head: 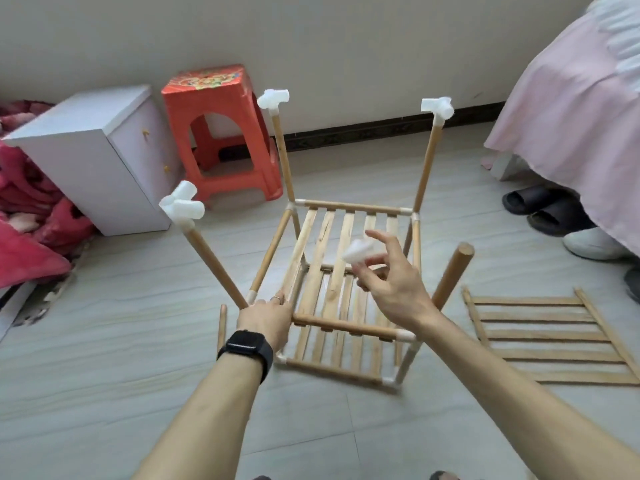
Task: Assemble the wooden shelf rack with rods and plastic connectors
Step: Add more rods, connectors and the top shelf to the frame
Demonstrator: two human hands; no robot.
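The left hand point(266, 317), a watch point(247, 346) on its wrist, grips the near-left corner of the rack point(346, 326), fingers curled round the frame. The right hand point(391, 289) pinches a white connector point(358, 252) above the rack, which stands on the floor point(104, 375). A loose slat panel point(550, 337) lies to the rack's right.

We are seeing the room in soft, even daylight, bright but without harsh glare. The rack point(346, 230) is casting only faint, diffuse shadows on the floor point(138, 375). The connector point(358, 252) in the right hand point(391, 289) is smearing with motion blur. The wide lens is bowing the skirting board point(381, 131) and stretching the forearms point(214, 410) at the bottom edge.
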